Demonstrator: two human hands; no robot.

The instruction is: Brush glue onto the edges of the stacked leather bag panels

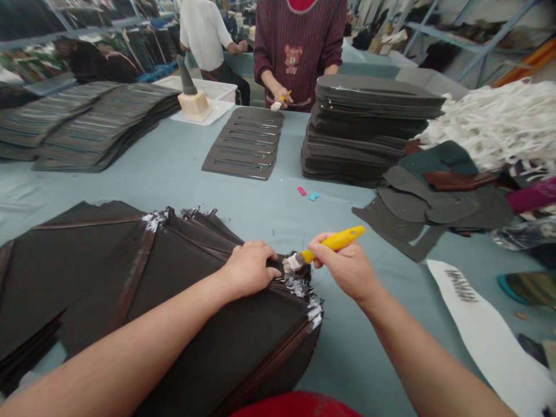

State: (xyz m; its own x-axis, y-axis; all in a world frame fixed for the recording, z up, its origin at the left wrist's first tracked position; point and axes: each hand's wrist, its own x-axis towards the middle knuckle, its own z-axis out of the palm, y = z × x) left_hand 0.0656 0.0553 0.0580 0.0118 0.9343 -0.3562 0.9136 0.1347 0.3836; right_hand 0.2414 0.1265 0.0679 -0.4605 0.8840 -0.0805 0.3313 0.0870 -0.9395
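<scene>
A yellow-handled brush (pixel 334 243) is pinched in my right hand (pixel 343 265). Its bristles, coated in white paste, touch the edge of a stack of black sheet pieces (pixel 195 301) in front of me. My left hand (pixel 251 267) presses on top of that stack beside the brush tip, fingers curled at the edge near the bristles; whether they grip the sheets is hard to see. White smears (pixel 315 313) mark the stack's right edge, and another patch (pixel 155 220) lies on its far edge. Brown seam strips run across the top sheet.
Across the blue-covered table (pixel 174 185) a person (pixel 299 52) holds another yellow brush. Dark cut panels (pixel 245 142) lie near them, beside a tall stack of dark pieces (pixel 369 127). Loose scraps (pixel 428 197), white strips (pixel 499 124) and a white template (pixel 486 330) are on the right.
</scene>
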